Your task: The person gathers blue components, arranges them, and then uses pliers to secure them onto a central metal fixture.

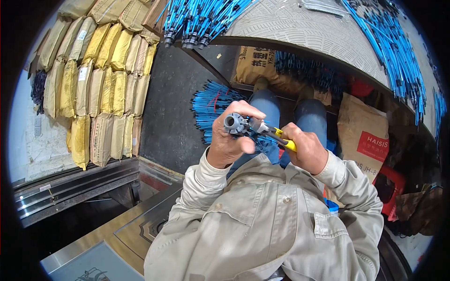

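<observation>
My left hand (224, 138) is curled round a grey plastic piece (233, 123) with a round open end and notched edges, held in front of my lap. My right hand (305, 146) is closed on the yellow handles of a pair of pliers (289, 144). The jaws of the pliers reach toward the grey piece; whether they grip part of it is hard to see. Just beyond my left hand, a large bundle of thin blue rods (206, 110) with black ends lies low down, with a red tie on it.
A light patterned table (304, 35) curves ahead, bearing blue rod bundles (201, 23) at its left and more blue rods (393, 51) at its right. Paper sacks (361, 136) stand by my right leg, near a red plastic object (393, 187). Yellow and tan sacks (96, 84) are stacked at the left.
</observation>
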`<action>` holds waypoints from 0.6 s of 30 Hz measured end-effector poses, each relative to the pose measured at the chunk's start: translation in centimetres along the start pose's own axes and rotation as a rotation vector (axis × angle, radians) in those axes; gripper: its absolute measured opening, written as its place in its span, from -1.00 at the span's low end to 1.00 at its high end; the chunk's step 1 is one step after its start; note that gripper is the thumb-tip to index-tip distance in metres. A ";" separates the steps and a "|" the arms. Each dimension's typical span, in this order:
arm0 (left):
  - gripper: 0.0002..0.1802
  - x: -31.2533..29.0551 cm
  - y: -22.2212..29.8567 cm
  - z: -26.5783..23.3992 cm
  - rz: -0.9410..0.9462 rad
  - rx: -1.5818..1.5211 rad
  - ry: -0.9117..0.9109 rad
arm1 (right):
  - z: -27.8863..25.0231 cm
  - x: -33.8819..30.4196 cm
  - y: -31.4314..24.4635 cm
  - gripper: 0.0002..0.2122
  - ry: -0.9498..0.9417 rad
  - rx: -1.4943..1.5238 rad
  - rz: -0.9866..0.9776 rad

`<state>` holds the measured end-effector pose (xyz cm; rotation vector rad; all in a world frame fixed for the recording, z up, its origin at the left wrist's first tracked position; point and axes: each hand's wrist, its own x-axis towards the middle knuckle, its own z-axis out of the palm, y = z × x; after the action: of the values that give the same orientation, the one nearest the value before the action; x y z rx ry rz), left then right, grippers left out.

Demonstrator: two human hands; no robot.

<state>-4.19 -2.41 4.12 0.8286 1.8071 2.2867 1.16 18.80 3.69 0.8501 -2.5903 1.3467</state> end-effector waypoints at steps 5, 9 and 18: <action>-0.26 0.0 0.9 1.4 -0.097 -0.173 0.035 | -6.4 1.6 -0.7 -0.83 -0.343 0.241 0.196; -0.27 0.4 0.1 1.0 0.063 -0.123 -0.115 | -11.3 3.8 -2.4 -0.86 -0.562 0.238 0.191; -0.36 0.9 -0.5 0.8 -0.009 -0.191 -0.246 | -14.5 6.0 -4.7 -0.88 -0.737 -0.056 0.222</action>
<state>-4.71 -1.21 4.13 1.0132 1.4617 2.1962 -3.77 25.46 17.85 1.2744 -3.3347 1.1461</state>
